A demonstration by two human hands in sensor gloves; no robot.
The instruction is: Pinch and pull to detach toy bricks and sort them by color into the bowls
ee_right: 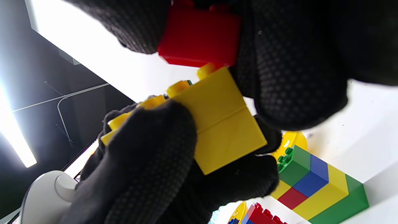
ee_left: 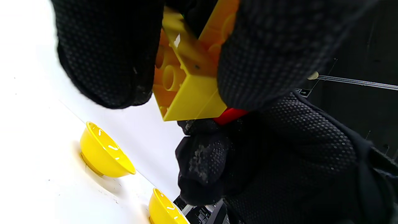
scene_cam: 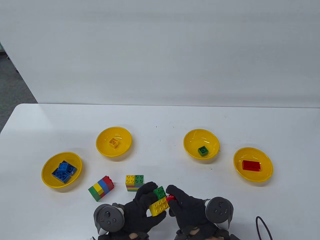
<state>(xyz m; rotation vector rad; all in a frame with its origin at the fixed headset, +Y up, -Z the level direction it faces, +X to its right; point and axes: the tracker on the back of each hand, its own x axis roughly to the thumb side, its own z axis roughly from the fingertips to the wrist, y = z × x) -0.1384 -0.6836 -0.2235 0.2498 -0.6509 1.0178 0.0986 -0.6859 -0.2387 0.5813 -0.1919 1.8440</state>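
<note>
Near the table's front edge my left hand (scene_cam: 153, 203) grips a yellow brick (scene_cam: 159, 206) with a green brick (scene_cam: 160, 192) stuck on top of it. My right hand (scene_cam: 173, 198) pinches a small red brick (scene_cam: 171, 198) at the yellow brick's right end. In the right wrist view the red brick (ee_right: 199, 40) sits tilted just above the studs of the yellow brick (ee_right: 224, 124); I cannot tell whether they still touch. In the left wrist view my fingers (ee_left: 108, 53) wrap the yellow brick (ee_left: 189, 93), and a sliver of red brick (ee_left: 230, 115) shows below it.
Four yellow bowls stand in an arc: one with blue bricks (scene_cam: 75, 157), one with a yellow brick (scene_cam: 102, 147), one with a green brick (scene_cam: 190, 140), one with a red brick (scene_cam: 265, 155). Two mixed-colour stacks (scene_cam: 101, 188) (scene_cam: 134, 183) lie ahead of my left hand. A dark cable (scene_cam: 262, 225) loops at front right.
</note>
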